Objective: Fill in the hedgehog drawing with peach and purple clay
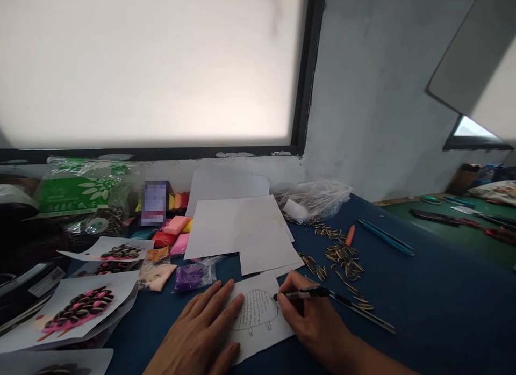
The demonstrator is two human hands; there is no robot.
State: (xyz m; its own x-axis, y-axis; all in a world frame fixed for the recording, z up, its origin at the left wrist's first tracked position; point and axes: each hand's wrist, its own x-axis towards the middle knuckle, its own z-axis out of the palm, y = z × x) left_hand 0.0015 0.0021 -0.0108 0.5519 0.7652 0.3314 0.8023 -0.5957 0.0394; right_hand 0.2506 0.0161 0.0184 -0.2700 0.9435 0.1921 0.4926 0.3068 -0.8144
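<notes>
A small sheet of white paper (262,348) lies before me, bearing a line drawing of a rounded body with short legs, filled with rows of small marks. My left hand (205,326) rests flat on the sheet's left part, fingers stretched out, hiding that side of the drawing. In my right hand (314,316) a black pen (302,294) is gripped, its tip at the upper right of the drawn outline. Just right of that hand, tweezers (363,311) lie on the blue table (435,310), near scattered striped sunflower seeds (345,259).
Blank white sheets (229,224) lie beyond the drawing. To the left are pictures made with seeds (80,310), a purple clay packet (193,276), other colored packets and a green bag (80,192). Blue tweezers (385,237), an orange crayon-like stick (350,235) and a clear bag (318,197) lie to the right.
</notes>
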